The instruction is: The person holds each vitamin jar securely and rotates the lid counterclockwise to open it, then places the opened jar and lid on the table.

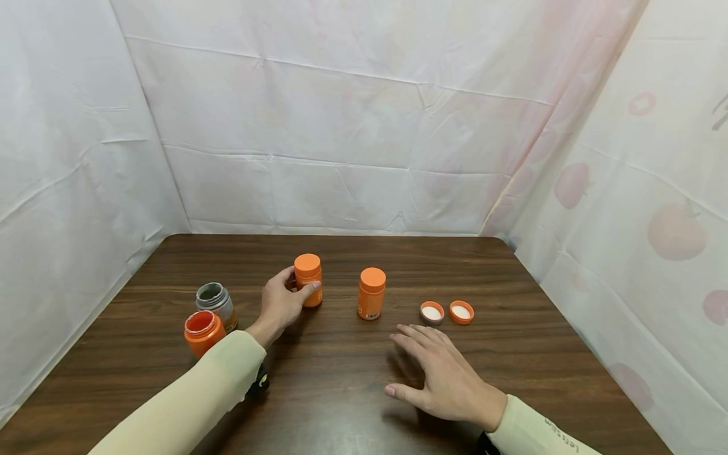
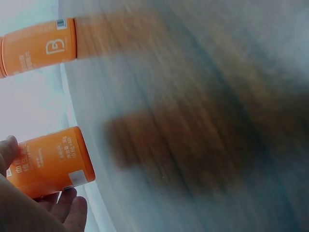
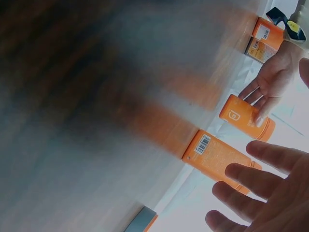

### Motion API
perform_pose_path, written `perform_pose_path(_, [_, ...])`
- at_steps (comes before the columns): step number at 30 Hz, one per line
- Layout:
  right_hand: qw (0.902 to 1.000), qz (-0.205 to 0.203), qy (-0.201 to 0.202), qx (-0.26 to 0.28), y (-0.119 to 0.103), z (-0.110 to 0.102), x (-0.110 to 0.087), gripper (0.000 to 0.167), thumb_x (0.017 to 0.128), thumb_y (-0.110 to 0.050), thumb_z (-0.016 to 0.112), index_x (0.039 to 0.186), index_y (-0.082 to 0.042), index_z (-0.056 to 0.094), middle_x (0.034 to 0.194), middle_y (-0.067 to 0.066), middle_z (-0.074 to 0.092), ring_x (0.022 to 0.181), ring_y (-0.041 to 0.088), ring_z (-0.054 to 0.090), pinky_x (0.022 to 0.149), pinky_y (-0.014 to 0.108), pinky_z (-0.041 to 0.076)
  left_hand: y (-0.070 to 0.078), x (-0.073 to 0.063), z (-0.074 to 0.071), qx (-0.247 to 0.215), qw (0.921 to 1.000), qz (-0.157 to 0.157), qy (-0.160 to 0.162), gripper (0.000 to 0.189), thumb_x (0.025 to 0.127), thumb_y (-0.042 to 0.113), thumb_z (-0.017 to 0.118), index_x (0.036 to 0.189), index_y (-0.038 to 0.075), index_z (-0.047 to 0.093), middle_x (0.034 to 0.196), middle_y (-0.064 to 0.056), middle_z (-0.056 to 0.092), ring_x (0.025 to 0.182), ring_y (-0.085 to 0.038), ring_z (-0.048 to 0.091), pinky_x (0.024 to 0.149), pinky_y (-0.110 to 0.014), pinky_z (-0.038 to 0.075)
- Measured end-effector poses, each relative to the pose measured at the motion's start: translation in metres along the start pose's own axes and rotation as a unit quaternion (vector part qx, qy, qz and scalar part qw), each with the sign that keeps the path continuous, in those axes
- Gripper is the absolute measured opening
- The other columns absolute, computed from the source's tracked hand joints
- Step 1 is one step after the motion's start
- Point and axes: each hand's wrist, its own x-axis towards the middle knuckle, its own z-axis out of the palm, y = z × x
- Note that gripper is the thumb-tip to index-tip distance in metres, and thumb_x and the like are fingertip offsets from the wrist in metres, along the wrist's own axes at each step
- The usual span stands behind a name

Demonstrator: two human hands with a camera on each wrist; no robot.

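Dark wood-grain desk (image 1: pixel 341 404) carries every container. Right hand (image 1: pixel 446 382): fingers spread, above the desk, near the caps. Left hand (image 1: pixel 282 304): pinching the left capped bottle (image 1: pixel 309 278) between thumb and fingers, toward the far side of the desk; whether its base touches the surface, cannot tell. Right capped bottle (image 1: pixel 372 294), also orange, stands upright nearby, between the two hands. Contents of both hidden under lids. At left, two uncapped jars side by side: orange jar (image 1: pixel 203 332), red-orange inner wall visible; grey jar (image 1: pixel 218 303), dull grey inside. Fill of either cannot be made out. Smallest: grey cap (image 1: pixel 431 313) and orange cap (image 1: pixel 461 312), just beside each other, undersides up, white inside.
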Motion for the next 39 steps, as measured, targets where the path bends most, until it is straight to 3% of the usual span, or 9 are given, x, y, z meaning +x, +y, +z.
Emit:
perform_pose_path(9, [1.0, 0.004, 0.002, 0.003, -0.001, -0.002, -0.001, 0.076, 0.088, -0.07, 0.067, 0.146, -0.022, 0.055, 0.154, 0.001, 0.05, 0.141, 0.028, 0.044, 0.115, 0.053, 0.031, 0.002, -0.012, -0.006, 0.01, 0.9995, 0.028, -0.013, 0.057, 0.094, 0.03, 0.078, 0.142, 0.007, 0.057, 0.132, -0.015, 0.065, 0.12, -0.031, 0.061, 0.101, -0.048, 0.049])
perform_pose_path(17, [0.9999, 0.002, 0.005, 0.016, -0.001, -0.002, 0.0, 0.077, 0.087, -0.065, 0.072, 0.145, -0.018, 0.057, 0.152, 0.006, 0.051, 0.141, 0.032, 0.044, 0.114, 0.056, 0.031, 0.005, -0.024, -0.009, 0.024, 0.9987, 0.031, -0.032, 0.062, 0.094, 0.034, 0.077, 0.146, 0.008, 0.053, 0.134, -0.014, 0.063, 0.118, -0.03, 0.06, 0.1, -0.048, 0.049])
perform_pose_path(24, [0.9999, 0.003, 0.001, 0.011, -0.002, -0.003, 0.001, 0.077, 0.087, -0.067, 0.07, 0.145, -0.019, 0.057, 0.153, 0.002, 0.05, 0.141, 0.03, 0.044, 0.114, 0.055, 0.032, 0.005, -0.035, -0.01, 0.032, 0.9979, 0.039, -0.04, 0.061, 0.093, 0.034, 0.078, 0.144, 0.009, 0.055, 0.132, -0.012, 0.065, 0.118, -0.027, 0.06, 0.1, -0.048, 0.049])
perform_pose_path(39, [0.9999, 0.006, 0.005, 0.014, -0.002, -0.003, 0.001, 0.075, 0.086, -0.065, 0.072, 0.145, -0.02, 0.057, 0.153, 0.0, 0.05, 0.141, 0.027, 0.044, 0.113, 0.054, 0.033, 0.009, -0.055, -0.013, 0.009, 0.9969, 0.055, -0.056, 0.057, 0.092, 0.025, 0.08, 0.139, 0.007, 0.056, 0.128, -0.012, 0.065, 0.119, -0.026, 0.061, 0.103, -0.049, 0.049])
